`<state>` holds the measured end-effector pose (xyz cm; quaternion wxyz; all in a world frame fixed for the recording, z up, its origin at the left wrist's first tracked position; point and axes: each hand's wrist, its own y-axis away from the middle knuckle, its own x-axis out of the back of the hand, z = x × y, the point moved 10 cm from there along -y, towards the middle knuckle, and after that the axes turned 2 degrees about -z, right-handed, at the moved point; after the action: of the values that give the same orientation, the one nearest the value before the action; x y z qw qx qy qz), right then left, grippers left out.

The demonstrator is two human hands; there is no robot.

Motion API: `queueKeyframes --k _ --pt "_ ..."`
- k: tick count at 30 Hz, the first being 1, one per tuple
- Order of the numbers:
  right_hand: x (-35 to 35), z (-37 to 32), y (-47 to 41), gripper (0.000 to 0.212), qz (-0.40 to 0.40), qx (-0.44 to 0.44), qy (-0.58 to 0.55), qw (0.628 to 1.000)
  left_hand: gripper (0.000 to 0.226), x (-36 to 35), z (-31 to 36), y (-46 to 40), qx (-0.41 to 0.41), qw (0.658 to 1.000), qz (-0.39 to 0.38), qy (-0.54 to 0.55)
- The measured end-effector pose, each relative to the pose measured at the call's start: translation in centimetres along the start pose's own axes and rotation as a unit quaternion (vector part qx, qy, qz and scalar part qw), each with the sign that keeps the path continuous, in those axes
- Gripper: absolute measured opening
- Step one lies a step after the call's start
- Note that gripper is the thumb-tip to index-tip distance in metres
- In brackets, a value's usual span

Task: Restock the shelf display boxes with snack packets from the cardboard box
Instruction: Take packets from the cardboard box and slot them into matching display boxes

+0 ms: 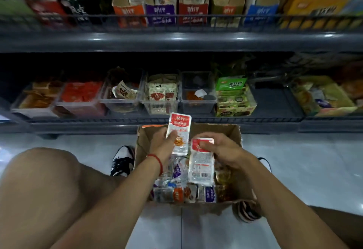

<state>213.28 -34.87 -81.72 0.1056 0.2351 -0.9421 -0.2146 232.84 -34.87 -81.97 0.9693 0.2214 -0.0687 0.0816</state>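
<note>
A cardboard box [233, 136] sits open on the floor between my feet, holding several mixed snack packets [184, 191]. My left hand [163, 146] holds a red-and-white snack packet [179, 129] upright above the box, its front facing me. My right hand [222, 150] grips a second red-and-white packet [201, 168] by its top, back side and barcode showing. On the upper shelf stand tall display boxes: orange [127, 16], purple [160, 16], red [193, 15], green [227, 16] and blue [260, 14].
The lower shelf [176, 120] carries clear plastic tubs [159, 99] of snacks and a green carton [233, 99]. A grey shelf edge [176, 40] separates the two levels. My bare knee [45, 180] is at the left, and sneakers [122, 162] flank the box on the tiled floor.
</note>
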Motion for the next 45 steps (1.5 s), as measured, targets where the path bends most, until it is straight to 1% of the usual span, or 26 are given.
queueKeyframes --k 2,3,4,5,6,7,8,9,10,11,12,13,14,16,18,19,21,22,26,28,30,33,35,39,41,45 --pt "2.5 -0.4 1.3 0.018 0.101 0.011 0.000 0.995 0.018 1.3 1.2 0.4 -0.060 0.991 0.016 -0.121" --pt "3.5 -0.3 1.7 0.017 0.145 0.009 0.004 0.989 0.018 1.0 1.6 0.8 -0.089 0.983 -0.003 -0.159" --pt "3.8 -0.3 2.2 0.019 0.170 -0.003 0.010 0.985 0.019 0.0 2.0 1.6 -0.116 0.977 -0.039 -0.173" --pt "3.5 -0.2 2.4 0.024 0.175 -0.017 0.003 0.984 0.021 -1.4 2.3 2.7 -0.138 0.972 -0.082 -0.174" --pt "2.5 -0.3 2.5 0.030 0.161 -0.033 -0.033 0.986 0.024 -2.8 2.4 3.9 -0.146 0.968 -0.121 -0.165" --pt "1.2 -0.3 2.5 0.035 0.136 -0.045 -0.093 0.985 0.026 -3.9 2.0 4.7 -0.136 0.968 -0.149 -0.148" --pt "0.0 -1.0 2.8 0.034 0.110 -0.050 -0.147 0.982 0.028 -4.5 1.5 5.4 -0.111 0.972 -0.164 -0.125" --pt "-1.0 -2.0 3.1 0.030 0.089 -0.049 -0.186 0.977 0.031 -4.6 0.8 5.7 -0.072 0.979 -0.167 -0.086" --pt "-1.6 -2.9 3.5 0.024 0.078 -0.045 -0.202 0.975 0.034 -4.4 0.1 6.0 -0.026 0.985 -0.170 -0.026" --pt "-1.9 -3.5 3.6 0.021 0.073 -0.036 -0.207 0.975 0.038 -4.3 -0.5 6.2 0.019 0.983 -0.178 0.049" --pt "-2.0 -3.9 3.6 0.020 0.072 -0.026 -0.194 0.978 0.039 -4.4 -0.7 6.4 0.049 0.972 -0.196 0.119" --pt "-2.0 -4.2 3.5 0.023 0.081 -0.020 -0.169 0.982 0.038 -4.5 -0.5 6.5 0.056 0.961 -0.215 0.165" --pt "-1.9 -4.4 3.5 0.029 0.096 -0.015 -0.138 0.986 0.036 -4.5 0.0 6.7 0.048 0.956 -0.231 0.177" --pt "-1.5 -4.5 3.3 0.040 0.139 -0.006 -0.113 0.984 0.042 -4.6 0.8 7.0 0.024 0.954 -0.249 0.167" --pt "-0.9 -5.2 3.4 0.044 0.183 0.009 -0.082 0.980 0.054 -4.5 1.1 6.8 0.005 0.959 -0.244 0.147" --pt "-0.6 -5.7 3.5 0.046 0.201 0.014 -0.041 0.979 0.056 -4.2 1.2 6.6 -0.002 0.963 -0.232 0.136" --pt "-0.2 -6.2 3.5 0.040 0.217 0.027 0.002 0.976 0.055 -3.6 1.5 6.3 -0.015 0.967 -0.214 0.134" --pt "-0.1 -6.3 3.4 0.035 0.219 0.030 -0.007 0.975 0.055 -3.5 1.8 6.3 -0.021 0.967 -0.212 0.142" --pt "0.7 -6.8 3.9 0.020 0.226 0.047 -0.052 0.972 0.056 -3.5 2.7 6.4 -0.019 0.961 -0.220 0.167" --pt "1.1 -6.8 4.2 0.019 0.223 0.051 -0.096 0.969 0.057 -3.4 3.0 6.4 -0.022 0.961 -0.216 0.171" --pt "1.1 -6.9 4.3 0.021 0.206 0.051 -0.145 0.966 0.058 -3.4 3.9 6.5 -0.044 0.960 -0.223 0.162" --pt "1.6 -7.7 4.4 0.023 0.180 0.047 -0.173 0.967 0.059 -3.3 5.8 6.7 -0.091 0.961 -0.237 0.111" --pt "2.2 -9.4 4.5 0.025 0.162 0.060 -0.152 0.973 0.060 -2.9 7.5 6.5 -0.122 0.960 -0.242 0.065" --pt "3.8 -13.9 4.6 0.029 0.131 0.089 -0.049 0.986 0.068 -2.4 12.3 6.5 -0.174 0.947 -0.265 -0.052" --pt "4.5 -16.4 4.5 0.030 0.109 0.101 -0.024 0.989 0.072 -2.3 15.1 6.7 -0.194 0.937 -0.282 -0.077" --pt "5.9 -21.9 4.7 0.029 0.081 0.135 -0.024 0.987 0.082 -1.7 20.9 6.7 -0.231 0.919 -0.304 -0.097"
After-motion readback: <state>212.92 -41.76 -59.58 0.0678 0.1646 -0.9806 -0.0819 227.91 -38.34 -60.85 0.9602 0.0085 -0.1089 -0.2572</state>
